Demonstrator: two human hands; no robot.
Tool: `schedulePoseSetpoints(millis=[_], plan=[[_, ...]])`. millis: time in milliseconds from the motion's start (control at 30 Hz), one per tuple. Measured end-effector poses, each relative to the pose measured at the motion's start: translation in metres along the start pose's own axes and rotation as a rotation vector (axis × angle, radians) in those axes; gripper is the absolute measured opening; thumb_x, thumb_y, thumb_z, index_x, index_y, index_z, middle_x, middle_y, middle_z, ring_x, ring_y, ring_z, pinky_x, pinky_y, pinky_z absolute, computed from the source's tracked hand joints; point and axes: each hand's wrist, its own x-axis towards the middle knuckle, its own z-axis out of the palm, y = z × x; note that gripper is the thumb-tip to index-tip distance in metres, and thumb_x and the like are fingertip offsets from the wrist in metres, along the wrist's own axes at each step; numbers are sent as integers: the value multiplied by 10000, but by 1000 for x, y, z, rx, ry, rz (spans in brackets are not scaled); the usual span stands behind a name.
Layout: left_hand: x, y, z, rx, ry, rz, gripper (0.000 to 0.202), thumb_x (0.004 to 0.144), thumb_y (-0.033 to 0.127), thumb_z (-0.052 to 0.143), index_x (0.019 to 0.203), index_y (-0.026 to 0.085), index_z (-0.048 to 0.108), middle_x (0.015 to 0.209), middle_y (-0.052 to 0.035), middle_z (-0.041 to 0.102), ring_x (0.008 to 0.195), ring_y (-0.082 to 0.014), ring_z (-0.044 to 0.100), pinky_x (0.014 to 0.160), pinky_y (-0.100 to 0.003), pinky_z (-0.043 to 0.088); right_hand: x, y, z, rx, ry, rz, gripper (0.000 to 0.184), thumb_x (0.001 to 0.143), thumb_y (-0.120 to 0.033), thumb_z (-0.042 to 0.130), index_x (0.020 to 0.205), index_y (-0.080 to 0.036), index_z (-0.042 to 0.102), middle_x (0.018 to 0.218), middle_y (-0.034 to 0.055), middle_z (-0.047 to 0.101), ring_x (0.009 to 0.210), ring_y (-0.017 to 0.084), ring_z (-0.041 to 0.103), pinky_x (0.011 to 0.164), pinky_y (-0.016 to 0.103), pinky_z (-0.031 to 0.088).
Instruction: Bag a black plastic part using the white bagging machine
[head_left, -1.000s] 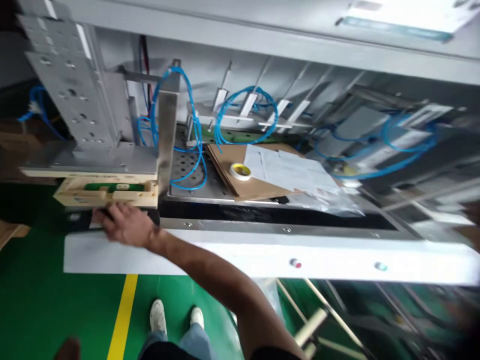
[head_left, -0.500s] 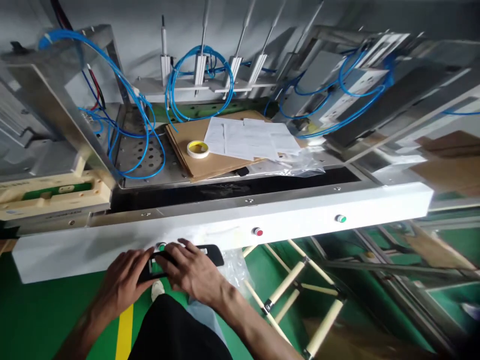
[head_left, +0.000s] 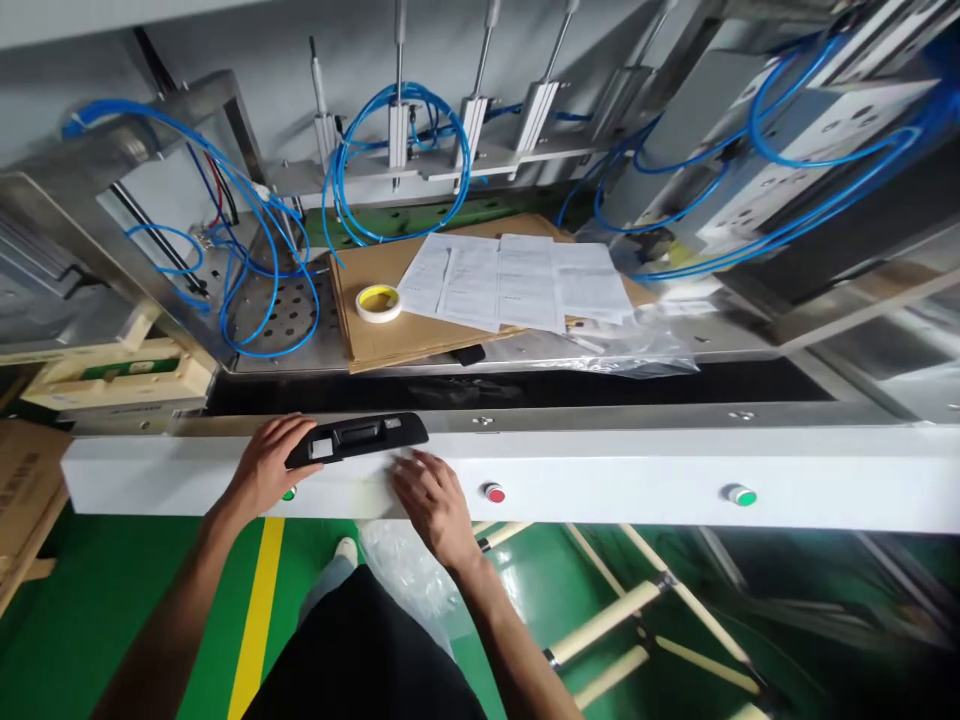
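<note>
One black panel lies over the near edge of the worktop, left of centre, with two pale patches and a dark recess between them. The left hand grasps its left end, thumb beneath and fingers above. The right hand is just below the panel's right end, fingers loosely bent and released; whether a fingertip touches, I cannot tell. Along the white rail are three buttons: one green by the left hand, one red in the middle, one green to the right. Farther back, one tape roll sits on stacked cardboard, beside several overlapping papers too overlaid to count surely. At least four cylinders stand at the far side, behind looped blue hoses. As for containers, a dark trough behind the near edge has clear film in it, and one cream fixture at left holds a green strip in its slot.
</note>
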Motion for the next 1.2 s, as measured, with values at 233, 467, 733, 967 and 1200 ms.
schedulePoseSetpoints(millis=[233, 467, 733, 967, 1200], plan=[[19, -4, 14, -77, -81, 57, 487, 974, 370, 743, 1407, 204, 592, 1413, -109, 695, 1346, -308, 618, 1150, -482, 512, -7, 2, 5, 5, -18, 28, 255, 1018, -148, 572, 1209, -201, 732, 1266, 91, 794, 1378, 225, 626, 1157, 458, 544], [19, -15, 28, -123, -70, 88, 522, 957, 373, 757, 1429, 239, 579, 1405, -97, 705, 1318, -321, 644, 1118, -510, 551, -7, -6, 2, -12, 26, 54, 197, 994, -108, 597, 1127, -202, 708, 1211, 88, 807, 1350, 232, 666, 1169, 467, 553], [23, -11, 35, -147, -48, 75, 584, 961, 414, 749, 1482, 248, 543, 1458, -123, 671, 1337, -339, 637, 1154, -564, 515, -4, -9, 0, -118, 19, 31, 221, 993, -184, 647, 1206, -210, 698, 1207, 88, 811, 1351, 251, 671, 1151, 473, 566], [-17, -24, 15, -284, 351, -278, 498, 1045, 460, 607, 1477, 218, 553, 1432, -151, 654, 1320, -304, 629, 1105, -494, 527, -5, -8, 4, -120, 36, 27, 193, 966, -178, 689, 1153, -216, 715, 1216, 82, 809, 1375, 253, 654, 1157, 472, 547], [-50, -20, 15, -122, 346, -149, 550, 989, 388, 724, 1482, 217, 548, 1363, -154, 693, 1258, -312, 663, 1044, -467, 551, -4, -10, 4, -167, 36, -2, 249, 926, -178, 749, 1167, -236, 727, 1276, 94, 784, 1395, 262, 639, 1171, 481, 533]])
